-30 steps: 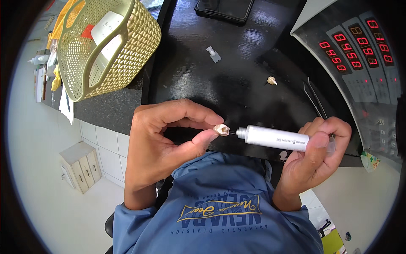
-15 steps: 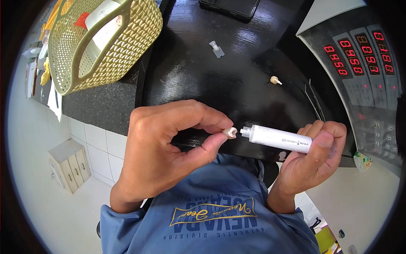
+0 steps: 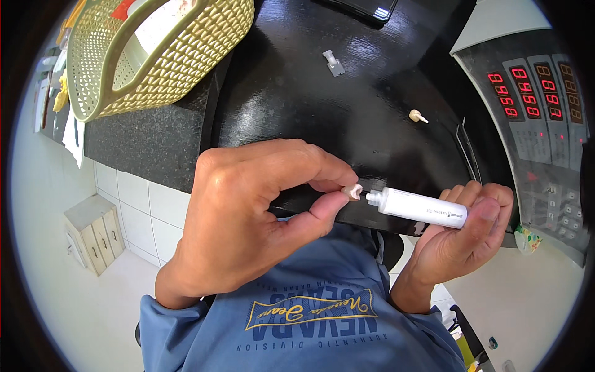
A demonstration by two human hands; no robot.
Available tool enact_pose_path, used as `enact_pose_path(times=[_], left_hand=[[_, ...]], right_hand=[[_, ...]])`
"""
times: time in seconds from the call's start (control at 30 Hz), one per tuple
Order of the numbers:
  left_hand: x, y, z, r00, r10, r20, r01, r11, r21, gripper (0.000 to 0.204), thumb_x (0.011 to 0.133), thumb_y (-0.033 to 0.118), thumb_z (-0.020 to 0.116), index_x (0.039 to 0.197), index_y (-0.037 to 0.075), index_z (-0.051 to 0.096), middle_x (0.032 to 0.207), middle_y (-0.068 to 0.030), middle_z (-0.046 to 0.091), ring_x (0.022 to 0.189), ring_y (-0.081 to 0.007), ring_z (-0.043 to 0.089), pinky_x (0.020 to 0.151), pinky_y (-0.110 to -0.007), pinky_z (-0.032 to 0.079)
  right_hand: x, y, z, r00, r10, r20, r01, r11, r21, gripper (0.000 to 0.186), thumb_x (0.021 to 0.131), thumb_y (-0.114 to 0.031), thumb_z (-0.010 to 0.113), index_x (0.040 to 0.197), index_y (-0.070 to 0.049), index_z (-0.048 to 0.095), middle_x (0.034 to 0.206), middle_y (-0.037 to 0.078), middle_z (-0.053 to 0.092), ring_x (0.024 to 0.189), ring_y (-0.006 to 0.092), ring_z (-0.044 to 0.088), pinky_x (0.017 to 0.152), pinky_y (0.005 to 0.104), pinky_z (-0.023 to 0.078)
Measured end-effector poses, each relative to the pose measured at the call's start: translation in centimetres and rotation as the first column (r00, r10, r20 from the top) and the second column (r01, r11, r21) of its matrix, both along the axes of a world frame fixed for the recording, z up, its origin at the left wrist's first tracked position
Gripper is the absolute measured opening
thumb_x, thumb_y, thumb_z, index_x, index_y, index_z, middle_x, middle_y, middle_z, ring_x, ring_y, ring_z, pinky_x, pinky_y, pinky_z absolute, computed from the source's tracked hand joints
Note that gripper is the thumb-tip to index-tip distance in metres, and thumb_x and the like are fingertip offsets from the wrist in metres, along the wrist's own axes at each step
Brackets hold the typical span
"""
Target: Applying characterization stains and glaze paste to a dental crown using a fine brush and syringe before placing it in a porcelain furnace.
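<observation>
Between the thumb and fingertips of my left hand [image 3: 260, 217] is a small whitish, tooth-shaped piece [image 3: 354, 191] with a notched, hollow-looking end. My right hand [image 3: 465, 226] is wrapped round the rear of a white tube [image 3: 415, 208], which lies nearly level with its narrow clear nozzle toward the piece. A small gap separates nozzle and piece. Both are held above the front edge of the black bench. A tooth-like piece with a thin white pin [image 3: 418, 116] lies on the bench beyond the tube.
Tweezers [image 3: 468, 152] lie by a device panel [image 3: 536, 118] with red digit displays at the right. A small clear plastic fitting [image 3: 333, 63] and a dark phone [image 3: 365, 8] sit farther back. An olive woven basket [image 3: 180, 68] stands on the left counter.
Both hands, with the tooth-shaped piece and the tube, appear slightly farther right in the view. The tube has rolled a little, showing a different side. The view itself has shifted slightly.
</observation>
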State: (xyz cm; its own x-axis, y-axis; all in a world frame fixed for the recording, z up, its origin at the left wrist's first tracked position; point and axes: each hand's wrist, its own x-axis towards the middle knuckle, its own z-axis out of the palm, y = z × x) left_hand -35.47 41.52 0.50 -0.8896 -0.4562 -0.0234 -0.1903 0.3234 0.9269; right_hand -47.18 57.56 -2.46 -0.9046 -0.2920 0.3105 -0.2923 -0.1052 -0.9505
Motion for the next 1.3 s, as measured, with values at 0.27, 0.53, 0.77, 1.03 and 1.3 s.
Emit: enact_pose_path(times=[0.27, 0.53, 0.77, 1.03, 1.3], left_hand=[[0.04, -0.06, -0.27, 0.999, -0.025, -0.036, 0.024, 0.999, -0.025, 0.02, 0.063, -0.008, 0.071, 0.082, -0.003, 0.069, 0.077, -0.0116, 0.069, 0.073, -0.0191, 0.069, 0.068, -0.025, 0.052], [0.08, 0.02, -0.39, 0.998, -0.024, -0.051, 0.022, 0.999, -0.045, 0.021, 0.062, -0.009, 0.071, 0.082, -0.003, 0.069, 0.077, -0.012, 0.069, 0.072, -0.019, 0.068, 0.067, -0.025, 0.052], [0.04, 0.05, -0.39, 0.999, -0.028, -0.034, 0.026, 0.998, -0.064, 0.02, 0.062, -0.009, 0.072, 0.082, -0.003, 0.069, 0.077, -0.0119, 0.069, 0.071, -0.0187, 0.068, 0.066, -0.025, 0.052], [0.0, 0.07, -0.34, 0.999, -0.032, -0.024, 0.029, 0.995, -0.092, 0.021, 0.061, -0.008, 0.072, 0.082, -0.002, 0.069, 0.077, -0.0118, 0.069, 0.071, -0.0186, 0.068, 0.066, -0.025, 0.052], [-0.03, 0.17, -0.35, 0.999, -0.028, -0.029, 0.025, 0.997, -0.077, 0.022, 0.061, -0.009, 0.071, 0.082, -0.002, 0.069, 0.077, -0.0115, 0.069, 0.071, -0.019, 0.068, 0.067, -0.025, 0.052]], right_hand=[[0.09, -0.07, 0.06, 0.999, -0.038, 0.01, 0.038, 0.999, 0.009, 0.031, 0.094, -0.028, 0.055, 0.081, -0.003, 0.039, 0.051, -0.003, 0.03, 0.043, 0.0019, 0.023, 0.039, 0.019, 0.019], [0.21, -0.22, 0.21, 0.998, -0.068, 0.0, 0.068, 0.996, 0.056, 0.032, 0.093, -0.029, 0.055, 0.081, -0.004, 0.039, 0.051, -0.003, 0.029, 0.043, 0.0025, 0.023, 0.039, 0.0195, 0.02], [0.3, -0.24, 0.29, 0.998, -0.067, -0.002, 0.067, 0.996, 0.057, 0.032, 0.093, -0.028, 0.055, 0.08, -0.004, 0.038, 0.051, -0.003, 0.029, 0.044, 0.0025, 0.022, 0.039, 0.0198, 0.02], [0.34, -0.13, 0.13, 0.998, -0.056, -0.005, 0.056, 0.998, 0.02, 0.029, 0.093, -0.026, 0.054, 0.082, -0.003, 0.041, 0.054, -0.003, 0.026, 0.047, 0.0031, 0.02, 0.042, 0.0209, 0.018], [0.35, -0.12, 0.08, 0.999, -0.051, -0.015, 0.051, 0.999, 0.014, 0.027, 0.094, -0.026, 0.054, 0.084, -0.003, 0.044, 0.055, -0.004, 0.025, 0.049, 0.003, 0.019, 0.044, 0.0219, 0.016]])
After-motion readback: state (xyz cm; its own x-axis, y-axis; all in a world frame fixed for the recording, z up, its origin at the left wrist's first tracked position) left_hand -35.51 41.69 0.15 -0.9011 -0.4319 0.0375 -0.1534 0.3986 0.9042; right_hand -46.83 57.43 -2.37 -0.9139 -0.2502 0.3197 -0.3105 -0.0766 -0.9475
